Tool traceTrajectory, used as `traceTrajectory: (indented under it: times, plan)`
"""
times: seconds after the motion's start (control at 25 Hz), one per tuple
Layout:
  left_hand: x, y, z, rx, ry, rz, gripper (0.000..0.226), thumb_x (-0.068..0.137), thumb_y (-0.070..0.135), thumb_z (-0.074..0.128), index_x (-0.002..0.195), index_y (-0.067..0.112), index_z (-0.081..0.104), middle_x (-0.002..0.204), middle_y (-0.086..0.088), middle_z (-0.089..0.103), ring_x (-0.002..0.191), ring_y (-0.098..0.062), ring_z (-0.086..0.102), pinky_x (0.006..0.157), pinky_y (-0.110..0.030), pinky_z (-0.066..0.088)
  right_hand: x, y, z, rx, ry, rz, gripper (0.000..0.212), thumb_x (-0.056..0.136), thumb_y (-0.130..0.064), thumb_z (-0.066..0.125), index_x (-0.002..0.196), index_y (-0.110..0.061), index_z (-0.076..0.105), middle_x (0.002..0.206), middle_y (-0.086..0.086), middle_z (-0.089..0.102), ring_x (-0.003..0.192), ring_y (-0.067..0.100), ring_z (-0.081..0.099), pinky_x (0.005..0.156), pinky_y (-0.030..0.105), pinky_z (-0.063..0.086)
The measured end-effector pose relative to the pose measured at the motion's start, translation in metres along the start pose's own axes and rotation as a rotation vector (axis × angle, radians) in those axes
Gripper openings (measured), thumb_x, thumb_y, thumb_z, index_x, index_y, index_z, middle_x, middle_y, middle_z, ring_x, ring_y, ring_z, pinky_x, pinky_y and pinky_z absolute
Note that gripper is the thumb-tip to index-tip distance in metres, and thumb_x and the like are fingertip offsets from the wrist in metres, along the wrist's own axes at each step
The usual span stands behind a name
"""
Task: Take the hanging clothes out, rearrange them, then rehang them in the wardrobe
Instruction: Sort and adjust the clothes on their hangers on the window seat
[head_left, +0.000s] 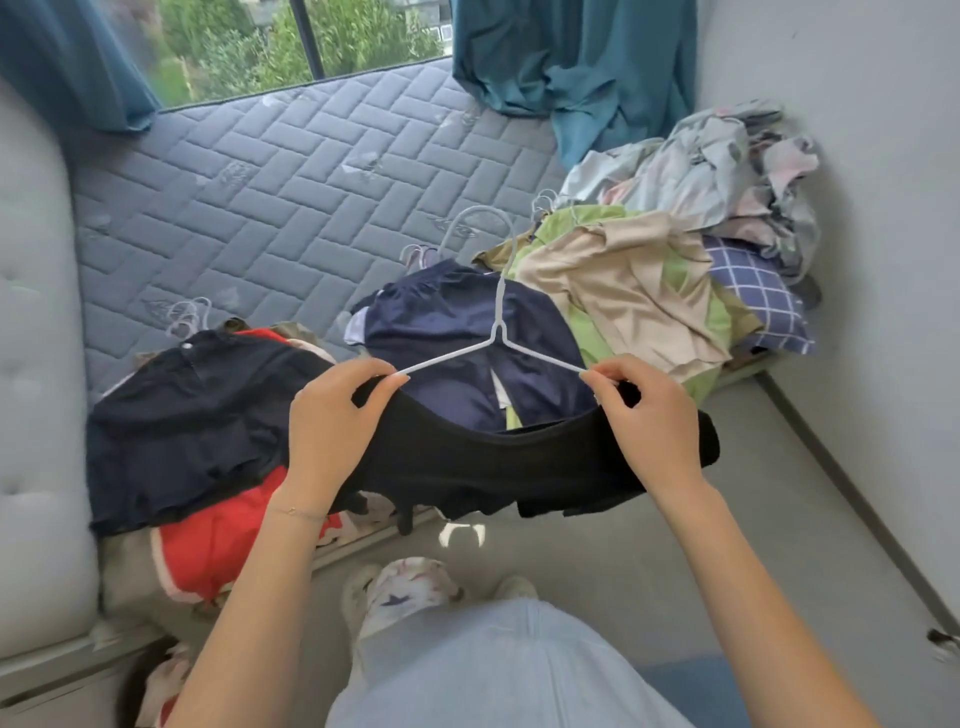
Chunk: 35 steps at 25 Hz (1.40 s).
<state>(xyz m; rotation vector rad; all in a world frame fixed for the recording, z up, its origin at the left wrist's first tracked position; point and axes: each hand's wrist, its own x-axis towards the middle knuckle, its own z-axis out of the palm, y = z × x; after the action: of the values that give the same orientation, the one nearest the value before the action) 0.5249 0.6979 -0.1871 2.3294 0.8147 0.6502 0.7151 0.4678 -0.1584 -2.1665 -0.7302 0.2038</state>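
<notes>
A black garment (493, 462) hangs on a white wire hanger (500, 312) that I hold above the bed's near edge. My left hand (332, 421) grips the garment's left shoulder over the hanger's arm. At the right shoulder, my right hand (649, 415) pinches the cloth and the hanger's other arm. The hook points away from me. Under it on the bed lie a navy garment (457, 332), a black and red pile (197, 441) at the left, and a beige and green pile (639, 291) at the right.
The grey quilted mattress (260, 208) stretches to a window with teal curtains (571, 67). Crumpled pale bedding (717, 171) and a blue checked pillow (758, 296) sit against the right wall. Spare white hangers (187, 314) lie on the mattress. A padded headboard (36, 364) stands at left.
</notes>
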Motion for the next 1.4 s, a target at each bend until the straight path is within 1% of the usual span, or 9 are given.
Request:
traceTrajectory:
  times: [0.16,0.28,0.4,0.68,0.88,1.04,1.16,1.28,1.4]
  plan:
    - [0.015,0.053,0.054,-0.025,-0.019,0.02,0.014,0.092,0.033,0.064,0.092,0.021,0.071,0.09,0.012,0.07,0.082,-0.005,0.061,0.079,-0.026,0.049,0.028,0.045,-0.054,-0.029,0.047,-0.011,0.014,0.092,-0.035,0.061,0.085,-0.024,0.066,0.081,-0.012,0.065,0.081,0.005,0.059,0.073,0.029,0.049]
    - [0.037,0.082,0.093,-0.07,-0.039,0.01,0.015,0.092,0.033,0.064,0.093,0.021,0.072,0.09,0.012,0.07,0.085,-0.003,0.061,0.081,-0.021,0.048,0.058,0.074,-0.082,-0.055,0.08,-0.013,0.016,0.092,-0.034,0.061,0.085,-0.021,0.067,0.082,-0.011,0.067,0.081,0.006,0.059,0.074,0.029,0.048]
    - [0.068,0.103,0.137,-0.085,-0.039,-0.011,0.016,0.092,0.035,0.063,0.093,0.022,0.072,0.091,0.011,0.071,0.085,-0.004,0.063,0.08,-0.017,0.046,0.099,0.105,-0.105,-0.081,0.076,0.009,0.016,0.091,-0.034,0.062,0.086,-0.021,0.069,0.084,-0.012,0.068,0.083,0.006,0.06,0.076,0.03,0.05]
    - [0.142,0.128,0.221,-0.105,-0.033,-0.083,0.016,0.091,0.037,0.064,0.091,0.023,0.072,0.087,0.01,0.071,0.082,-0.01,0.064,0.077,-0.035,0.053,0.197,0.148,-0.141,-0.208,0.033,0.001,0.014,0.091,-0.035,0.063,0.087,-0.024,0.07,0.082,-0.012,0.068,0.079,0.006,0.06,0.069,0.031,0.051]
    - [0.194,0.154,0.262,-0.117,-0.041,-0.14,0.016,0.091,0.036,0.064,0.09,0.023,0.073,0.086,0.01,0.071,0.081,-0.009,0.063,0.076,-0.033,0.052,0.268,0.171,-0.165,-0.25,0.023,-0.022,0.015,0.089,-0.037,0.064,0.086,-0.025,0.071,0.082,-0.012,0.069,0.079,0.008,0.061,0.07,0.031,0.05]
    - [0.218,0.166,0.294,-0.122,-0.016,-0.222,0.016,0.09,0.037,0.065,0.087,0.023,0.072,0.082,0.011,0.07,0.078,-0.008,0.063,0.071,-0.036,0.053,0.32,0.185,-0.178,-0.309,-0.035,-0.05,0.014,0.089,-0.038,0.065,0.086,-0.026,0.071,0.081,-0.011,0.069,0.077,0.011,0.06,0.067,0.032,0.049]
    - [0.236,0.162,0.329,-0.106,0.003,-0.3,0.017,0.091,0.041,0.064,0.086,0.026,0.071,0.08,0.012,0.069,0.077,-0.008,0.063,0.068,-0.039,0.054,0.367,0.201,-0.175,-0.335,-0.121,-0.067,0.014,0.089,-0.039,0.066,0.086,-0.026,0.071,0.08,-0.01,0.068,0.076,0.011,0.058,0.064,0.03,0.045]
    - [0.259,0.153,0.366,-0.073,0.006,-0.371,0.018,0.093,0.039,0.062,0.09,0.024,0.071,0.085,0.011,0.07,0.079,-0.011,0.064,0.07,-0.039,0.054,0.416,0.227,-0.159,-0.37,-0.207,-0.087,0.015,0.091,-0.038,0.063,0.09,-0.025,0.07,0.084,-0.009,0.068,0.079,0.013,0.059,0.063,0.028,0.04]
    - [0.286,0.136,0.414,0.028,-0.028,-0.432,0.02,0.098,0.032,0.056,0.098,0.018,0.07,0.092,0.002,0.07,0.086,-0.019,0.063,0.07,-0.035,0.049,0.467,0.268,-0.122,-0.383,-0.348,-0.051,0.017,0.092,-0.038,0.059,0.09,-0.024,0.069,0.088,-0.006,0.068,0.083,0.016,0.06,0.066,0.031,0.045]
